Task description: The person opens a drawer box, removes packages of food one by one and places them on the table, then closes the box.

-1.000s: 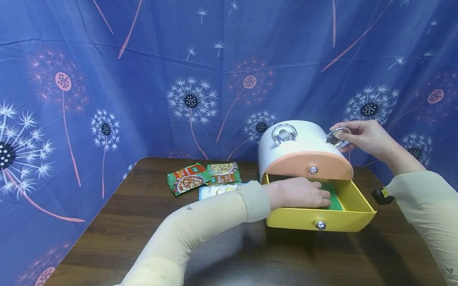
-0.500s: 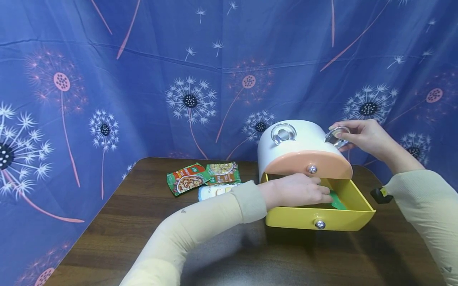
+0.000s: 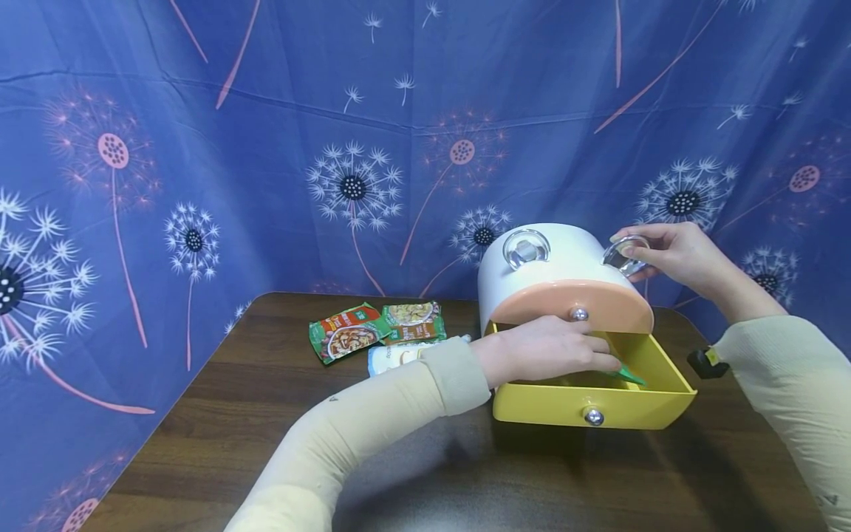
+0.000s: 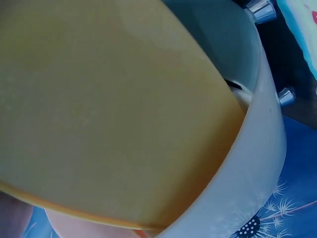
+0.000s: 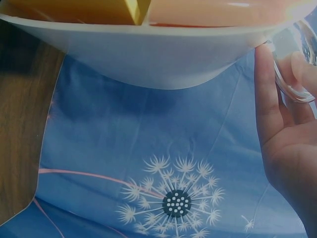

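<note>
A small rounded cabinet (image 3: 565, 247) with a white shell stands at the right of the table, its yellow drawer (image 3: 592, 408) pulled out and its peach upper drawer (image 3: 565, 307) closed. My left hand (image 3: 548, 351) reaches into the yellow drawer and grips a green packet (image 3: 628, 375). Only a corner of that packet shows past the fingers. With thumb and fingers, my right hand (image 3: 678, 255) holds the shiny ring-shaped piece (image 3: 625, 255) on the cabinet's right top. In the right wrist view that hand (image 5: 287, 139) is beside the white shell (image 5: 163, 54).
Left of the cabinet lie a red and green food packet (image 3: 349, 332), a brown and green packet (image 3: 414, 321) and a white and blue packet (image 3: 392, 357), partly behind the left sleeve. A second shiny ring (image 3: 527, 249) sits on the cabinet's left top. A patterned blue cloth (image 3: 279, 148) hangs behind.
My left hand has risen slightly and drawn a little left inside the drawer; the green packet has lifted and tilted with it. My right hand stays on the ring.
</note>
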Action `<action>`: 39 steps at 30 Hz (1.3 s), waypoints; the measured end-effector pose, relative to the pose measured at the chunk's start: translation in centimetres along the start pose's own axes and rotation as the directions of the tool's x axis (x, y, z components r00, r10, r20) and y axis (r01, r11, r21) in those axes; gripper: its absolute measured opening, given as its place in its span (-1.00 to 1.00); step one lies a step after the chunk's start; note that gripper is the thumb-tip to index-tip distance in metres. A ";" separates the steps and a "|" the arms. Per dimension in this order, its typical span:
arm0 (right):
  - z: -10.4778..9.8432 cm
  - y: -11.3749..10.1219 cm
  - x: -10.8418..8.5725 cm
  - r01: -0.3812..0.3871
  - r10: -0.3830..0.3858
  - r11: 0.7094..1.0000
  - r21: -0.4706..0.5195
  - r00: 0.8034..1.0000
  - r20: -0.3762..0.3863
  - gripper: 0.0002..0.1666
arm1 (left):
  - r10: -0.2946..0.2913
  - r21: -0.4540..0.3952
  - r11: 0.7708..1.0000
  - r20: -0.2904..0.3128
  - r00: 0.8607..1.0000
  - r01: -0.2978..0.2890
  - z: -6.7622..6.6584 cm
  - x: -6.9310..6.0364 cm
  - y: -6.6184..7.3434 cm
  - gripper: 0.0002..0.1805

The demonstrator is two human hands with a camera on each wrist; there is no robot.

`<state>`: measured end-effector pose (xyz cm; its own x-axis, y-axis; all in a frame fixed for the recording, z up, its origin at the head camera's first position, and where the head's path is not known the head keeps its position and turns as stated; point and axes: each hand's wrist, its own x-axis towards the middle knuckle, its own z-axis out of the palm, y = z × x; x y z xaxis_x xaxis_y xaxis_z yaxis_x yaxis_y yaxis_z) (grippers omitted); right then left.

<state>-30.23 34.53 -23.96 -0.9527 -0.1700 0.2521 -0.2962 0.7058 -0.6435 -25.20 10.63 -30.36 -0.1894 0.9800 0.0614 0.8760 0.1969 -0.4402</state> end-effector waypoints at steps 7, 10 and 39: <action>0.0 0.1 0.0 -0.012 0.012 1.000 -0.010 1.000 0.003 -0.43 | -0.025 0.008 1.000 -0.001 1.000 0.025 -0.8 -0.2 0.1 -0.55; -0.1 0.1 0.1 -0.019 0.019 1.000 -0.016 1.000 0.004 -0.42 | -0.034 0.049 0.998 -0.031 0.999 0.036 -1.1 -0.4 0.1 -0.56; -0.1 0.3 0.1 0.003 -0.002 1.000 -0.015 1.000 0.005 -0.43 | -0.149 -0.027 0.989 -0.043 0.988 0.148 -5.3 -1.8 0.5 -0.46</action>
<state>-30.38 34.85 -24.07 -0.9523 -0.1752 0.2500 -0.2976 0.7154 -0.6322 -22.07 9.14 -26.00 -0.2984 0.9401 0.1649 0.8499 0.3403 -0.4023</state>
